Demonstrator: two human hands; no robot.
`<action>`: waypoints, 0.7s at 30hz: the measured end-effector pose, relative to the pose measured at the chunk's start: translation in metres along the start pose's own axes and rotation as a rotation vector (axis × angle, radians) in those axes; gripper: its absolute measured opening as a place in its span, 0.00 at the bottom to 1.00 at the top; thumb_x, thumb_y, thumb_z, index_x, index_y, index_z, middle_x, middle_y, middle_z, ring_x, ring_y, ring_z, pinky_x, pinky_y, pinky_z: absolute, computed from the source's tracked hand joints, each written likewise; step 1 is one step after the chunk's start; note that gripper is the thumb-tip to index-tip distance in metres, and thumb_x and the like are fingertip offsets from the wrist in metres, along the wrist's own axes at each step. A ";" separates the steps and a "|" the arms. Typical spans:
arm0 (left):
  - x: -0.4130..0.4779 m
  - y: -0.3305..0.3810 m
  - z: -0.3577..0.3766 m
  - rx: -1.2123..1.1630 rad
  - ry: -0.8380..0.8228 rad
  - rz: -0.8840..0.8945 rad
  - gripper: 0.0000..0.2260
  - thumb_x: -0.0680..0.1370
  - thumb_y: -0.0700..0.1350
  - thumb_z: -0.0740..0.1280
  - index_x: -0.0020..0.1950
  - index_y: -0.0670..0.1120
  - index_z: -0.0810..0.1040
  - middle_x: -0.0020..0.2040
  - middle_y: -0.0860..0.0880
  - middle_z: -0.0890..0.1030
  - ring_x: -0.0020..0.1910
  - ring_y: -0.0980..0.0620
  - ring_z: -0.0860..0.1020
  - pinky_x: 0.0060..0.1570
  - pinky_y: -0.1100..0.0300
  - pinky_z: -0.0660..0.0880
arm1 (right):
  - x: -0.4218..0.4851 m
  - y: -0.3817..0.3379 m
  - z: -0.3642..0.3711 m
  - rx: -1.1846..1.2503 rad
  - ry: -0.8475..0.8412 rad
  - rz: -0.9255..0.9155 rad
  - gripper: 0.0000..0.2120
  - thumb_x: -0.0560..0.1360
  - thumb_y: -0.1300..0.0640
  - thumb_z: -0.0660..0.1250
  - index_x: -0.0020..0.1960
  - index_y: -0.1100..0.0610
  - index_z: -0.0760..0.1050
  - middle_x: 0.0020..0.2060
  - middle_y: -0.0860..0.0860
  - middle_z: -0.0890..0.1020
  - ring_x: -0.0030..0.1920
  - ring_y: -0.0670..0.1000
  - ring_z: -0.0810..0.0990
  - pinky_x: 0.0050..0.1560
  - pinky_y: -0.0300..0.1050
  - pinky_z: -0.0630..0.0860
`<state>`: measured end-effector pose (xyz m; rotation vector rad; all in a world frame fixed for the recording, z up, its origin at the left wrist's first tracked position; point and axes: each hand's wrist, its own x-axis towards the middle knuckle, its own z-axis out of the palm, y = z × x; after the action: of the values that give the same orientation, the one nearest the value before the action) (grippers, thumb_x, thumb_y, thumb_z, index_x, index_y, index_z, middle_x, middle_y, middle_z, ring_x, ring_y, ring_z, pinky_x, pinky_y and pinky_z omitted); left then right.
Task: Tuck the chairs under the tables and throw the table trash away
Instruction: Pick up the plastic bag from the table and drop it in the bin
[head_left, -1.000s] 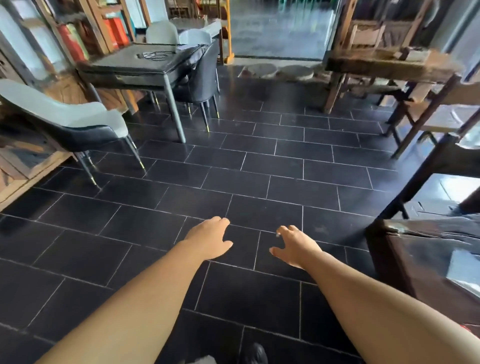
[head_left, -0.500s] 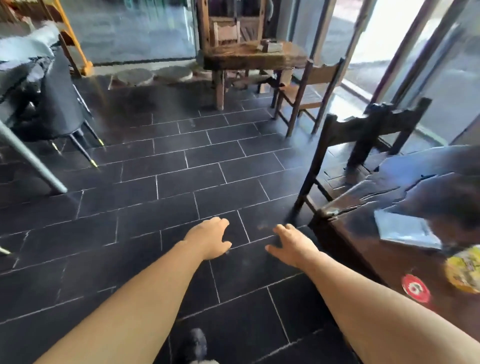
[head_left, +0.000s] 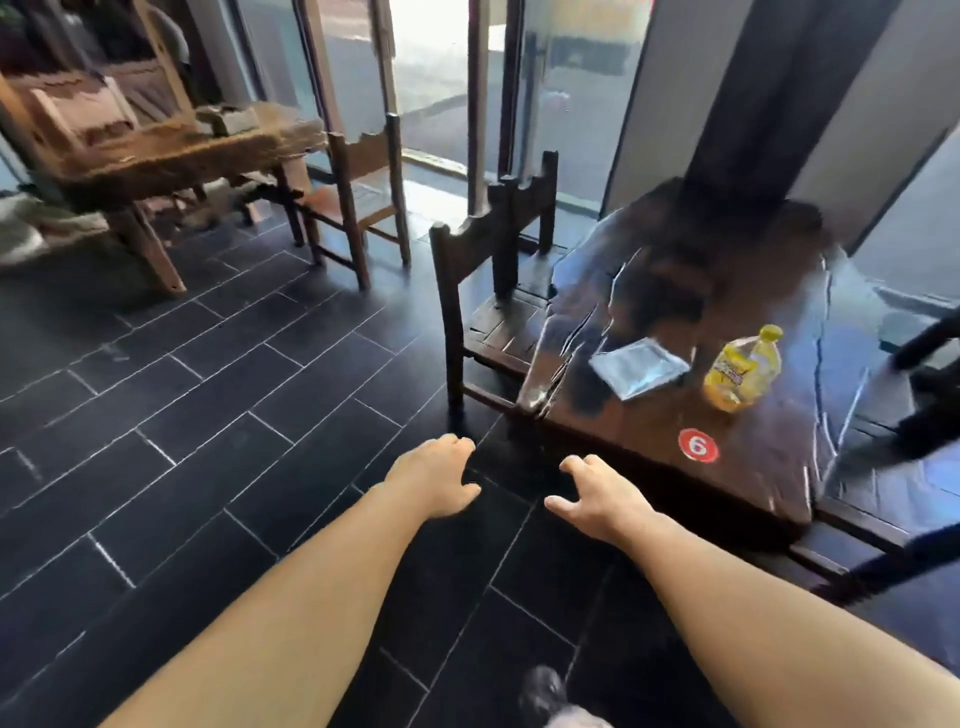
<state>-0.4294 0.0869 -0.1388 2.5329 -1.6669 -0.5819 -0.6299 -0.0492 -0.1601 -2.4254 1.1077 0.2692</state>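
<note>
A dark wooden table (head_left: 737, 457) fills the right side of the view, at about 3 o'clock from the hands. On its top lie a yellow plastic bottle (head_left: 743, 371) tipped on its side, a flat clear wrapper (head_left: 640, 367) just beside it at its 9 o'clock, and a round red sticker marked 6 (head_left: 698, 445) near the table's front edge. The bottle and wrapper are apart, not touching

A dark wooden chair (head_left: 485, 291) stands at the table's 9 o'clock side, its seat partly under the tabletop and its carved back facing the open floor. Part of another dark chair (head_left: 924, 395) shows at the far right edge, blurred

Both bare arms reach forward over the black tiled floor (head_left: 208, 415). The left hand (head_left: 434, 480) and the right hand (head_left: 597, 493) are empty, fingers loosely spread and curled, gripping nothing. The right hand is near the table's front corner but not touching it; the left hand is just beside it at 9 o'clock

Farther off at 10 o'clock stands a lighter, rough wooden table (head_left: 171, 156) with a light wooden chair (head_left: 358, 197) beside it. Glass doors (head_left: 431, 73) run along the back at 12 o'clock. A blurred shoe (head_left: 545, 691) shows at 6 o'clock
</note>
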 end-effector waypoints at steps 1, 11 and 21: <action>0.012 0.005 -0.003 0.016 -0.016 0.030 0.27 0.79 0.55 0.65 0.75 0.48 0.65 0.70 0.50 0.71 0.69 0.47 0.71 0.65 0.48 0.72 | 0.002 0.007 -0.004 0.018 0.013 0.027 0.29 0.76 0.39 0.66 0.71 0.54 0.67 0.63 0.54 0.73 0.61 0.56 0.77 0.61 0.51 0.75; 0.144 0.069 -0.009 0.133 -0.091 0.208 0.28 0.78 0.56 0.65 0.74 0.47 0.65 0.68 0.48 0.72 0.67 0.45 0.72 0.63 0.48 0.73 | 0.053 0.101 -0.042 0.137 0.075 0.231 0.29 0.76 0.40 0.66 0.71 0.54 0.67 0.65 0.54 0.72 0.64 0.57 0.76 0.64 0.54 0.74; 0.248 0.134 -0.003 0.165 -0.144 0.292 0.25 0.77 0.56 0.65 0.72 0.47 0.67 0.69 0.49 0.71 0.68 0.46 0.71 0.64 0.46 0.72 | 0.098 0.177 -0.072 0.193 0.069 0.332 0.30 0.77 0.39 0.65 0.73 0.53 0.65 0.67 0.52 0.71 0.66 0.55 0.74 0.62 0.54 0.75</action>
<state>-0.4594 -0.1916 -0.1720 2.3291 -2.1689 -0.6356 -0.7000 -0.2500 -0.1888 -2.0912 1.4946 0.1740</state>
